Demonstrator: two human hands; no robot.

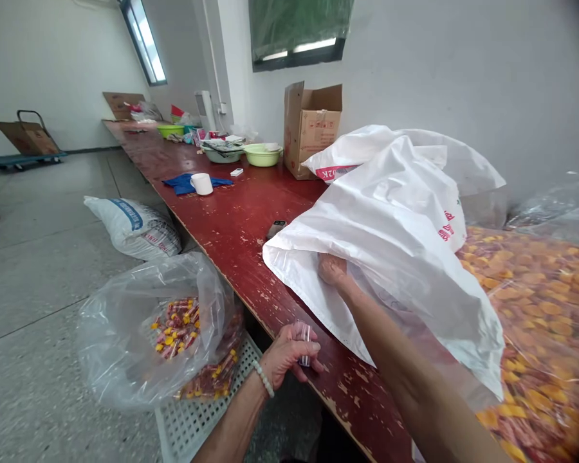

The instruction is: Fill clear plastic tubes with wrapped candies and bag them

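My left hand, with a beaded bracelet on its wrist, is closed around a small clear plastic tube at the front edge of the red table. My right hand reaches into the mouth of a large white sack lying on the table. Its fingers are hidden inside, so what they touch does not show. To the right of my right arm lies a big clear bag of pieces with orange-yellow caps.
Below the table's left edge, an open plastic bag of small yellow-capped tubes stands by a white crate. A stuffed sack lies on the floor. Farther along the table are a white mug, green basins and a cardboard box.
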